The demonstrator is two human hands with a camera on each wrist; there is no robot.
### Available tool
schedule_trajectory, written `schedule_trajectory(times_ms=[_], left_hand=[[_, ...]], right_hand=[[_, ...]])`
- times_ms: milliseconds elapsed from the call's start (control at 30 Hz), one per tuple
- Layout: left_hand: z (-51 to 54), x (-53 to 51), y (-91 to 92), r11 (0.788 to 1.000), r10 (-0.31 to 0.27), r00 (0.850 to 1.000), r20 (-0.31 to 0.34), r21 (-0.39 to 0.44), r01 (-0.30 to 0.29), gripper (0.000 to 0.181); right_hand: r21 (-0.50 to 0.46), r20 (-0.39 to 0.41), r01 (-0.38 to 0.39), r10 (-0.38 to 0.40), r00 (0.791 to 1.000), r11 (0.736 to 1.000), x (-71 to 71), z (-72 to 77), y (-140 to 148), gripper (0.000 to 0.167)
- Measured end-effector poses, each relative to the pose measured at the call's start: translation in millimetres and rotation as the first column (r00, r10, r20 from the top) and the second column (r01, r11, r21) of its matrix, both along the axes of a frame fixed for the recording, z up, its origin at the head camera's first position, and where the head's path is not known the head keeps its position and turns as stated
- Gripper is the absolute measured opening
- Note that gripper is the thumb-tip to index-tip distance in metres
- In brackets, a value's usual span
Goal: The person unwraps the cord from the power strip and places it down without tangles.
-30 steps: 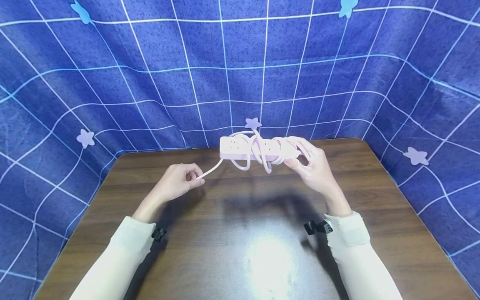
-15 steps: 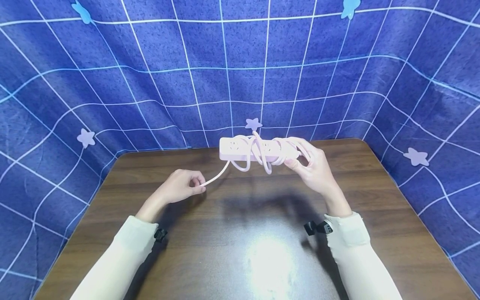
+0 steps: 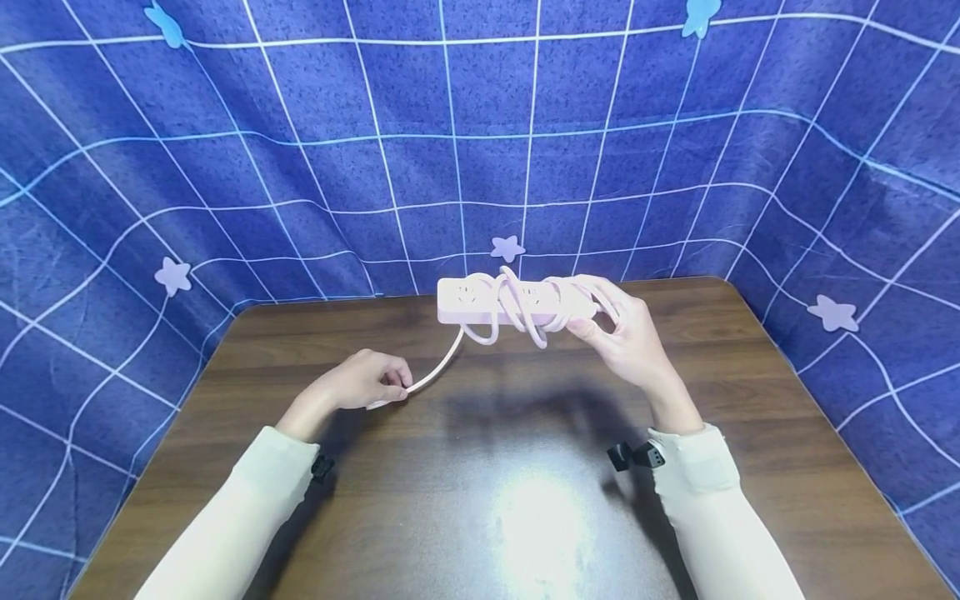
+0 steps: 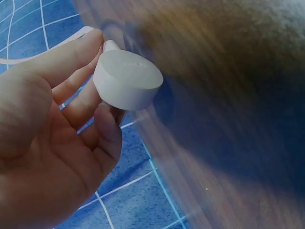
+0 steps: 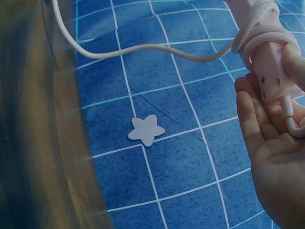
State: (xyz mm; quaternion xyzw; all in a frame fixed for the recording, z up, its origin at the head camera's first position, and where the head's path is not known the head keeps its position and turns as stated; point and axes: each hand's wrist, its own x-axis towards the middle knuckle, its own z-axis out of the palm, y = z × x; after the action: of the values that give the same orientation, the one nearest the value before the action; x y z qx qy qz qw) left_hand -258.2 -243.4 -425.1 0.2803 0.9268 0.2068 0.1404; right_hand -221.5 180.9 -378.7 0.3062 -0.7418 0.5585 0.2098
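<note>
A pale pink power strip [image 3: 453, 312] is held above the table, its white cord [image 3: 448, 357] wound around the middle in loose loops. My right hand [image 3: 628, 340] grips the strip's right end, thumb on the near side. In the right wrist view, that end of the strip [image 5: 269, 71] shows small holes and the cord's exit. From the strip a single length of cord runs down to my left hand [image 3: 369, 382], which pinches it near the plug. The round white plug [image 4: 128, 81] sticks out past the fingers in the left wrist view; its prongs are hidden.
A brown wood-grain table [image 3: 450, 500] lies beneath both hands, with a bright glare near its front. Blue gridded cloth [image 3: 420, 167] with star shapes hangs behind and at both sides. Small black devices [image 3: 637, 456] sit at the cuffs.
My left hand has moved down and slightly toward me, and more cord now hangs from the strip. The right hand and the strip have stayed almost still.
</note>
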Motion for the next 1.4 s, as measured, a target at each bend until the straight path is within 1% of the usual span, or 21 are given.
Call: schedule_trajectory(times_ms=[100, 167, 233, 300, 367, 467, 567, 633, 767, 933, 1000, 1133, 1200, 1300, 1400], left_hand=[[5.2, -1.4, 1.1, 1.000, -0.001, 1.000, -0.023, 0.010, 0.001, 0.005], [10.5, -3.5, 2.9, 1.000, 0.000, 0.998, -0.069, 0.024, 0.002, 0.008], [16.8, -6.8, 5.4, 0.999, 0.012, 0.992, -0.128, 0.048, -0.006, 0.012], [24.0, -11.4, 8.5, 0.996, 0.033, 0.981, -0.192, 0.082, -0.017, 0.018], [31.4, -16.6, 12.7, 0.991, 0.065, 0.966, -0.249, 0.128, -0.034, 0.023], [41.9, -24.6, 20.6, 0.977, 0.114, 0.948, -0.298, 0.209, -0.052, 0.028], [48.4, -31.4, 29.0, 0.953, 0.158, 0.939, -0.305, 0.295, -0.065, 0.030], [50.7, -35.1, 34.4, 0.935, 0.176, 0.938, -0.299, 0.348, -0.065, 0.032], [50.8, -39.6, 44.8, 0.901, 0.190, 0.945, -0.268, 0.429, -0.059, 0.032], [50.7, -40.9, 59.3, 0.874, 0.177, 0.956, -0.235, 0.484, -0.043, 0.034], [50.5, -41.0, 65.2, 0.871, 0.170, 0.958, -0.232, 0.490, -0.036, 0.035], [48.3, -41.2, 74.3, 0.883, 0.143, 0.962, -0.231, 0.468, -0.018, 0.038], [45.7, -41.4, 76.6, 0.889, 0.131, 0.965, -0.227, 0.457, -0.014, 0.037], [41.3, -42.3, 78.0, 0.888, 0.124, 0.970, -0.210, 0.459, -0.015, 0.032], [39.3, -42.7, 78.5, 0.895, 0.131, 0.969, -0.209, 0.446, -0.025, 0.028]], right_hand=[[-0.003, -0.001, -0.008, 0.008, 1.000, 1.000, -0.2, 0.5, -0.3, 0.048], [-0.004, -0.004, -0.012, 0.012, 1.000, 1.000, -0.1, 1.0, -0.4, 0.047], [-0.004, -0.005, -0.014, 0.014, 1.000, 1.000, 0.2, 1.7, -0.4, 0.047], [-0.003, -0.005, -0.015, 0.015, 1.000, 1.000, 0.6, 2.7, -0.4, 0.046], [0.001, -0.007, -0.010, 0.010, 1.000, 1.000, 1.0, 3.4, -0.3, 0.046], [0.005, -0.009, -0.001, 0.001, 1.000, 1.000, 1.7, 3.6, 0.1, 0.047], [0.005, -0.007, 0.001, -0.001, 1.000, 1.000, 2.1, 3.0, 0.3, 0.048], [0.000, -0.003, -0.002, 0.002, 1.000, 1.000, 2.1, 2.5, 0.2, 0.048], [-0.006, -0.012, -0.002, 0.002, 1.000, 1.000, 1.7, 1.9, -0.1, 0.047], [-0.005, -0.017, -0.008, 0.008, 1.000, 1.000, 1.4, 2.1, -0.3, 0.049], [-0.004, -0.019, -0.007, 0.006, 1.000, 1.000, 1.4, 2.1, -0.3, 0.050], [-0.002, -0.022, 0.002, -0.002, 1.000, 1.000, 1.7, 1.8, -0.1, 0.050], [-0.005, -0.020, -0.003, 0.003, 1.000, 1.000, 2.1, 2.1, 0.0, 0.049], [-0.009, -0.012, -0.011, 0.011, 1.000, 1.000, 1.8, 1.6, 0.6, 0.049], [-0.013, -0.008, -0.016, 0.016, 1.000, 1.000, 1.6, 0.8, 1.0, 0.049]])
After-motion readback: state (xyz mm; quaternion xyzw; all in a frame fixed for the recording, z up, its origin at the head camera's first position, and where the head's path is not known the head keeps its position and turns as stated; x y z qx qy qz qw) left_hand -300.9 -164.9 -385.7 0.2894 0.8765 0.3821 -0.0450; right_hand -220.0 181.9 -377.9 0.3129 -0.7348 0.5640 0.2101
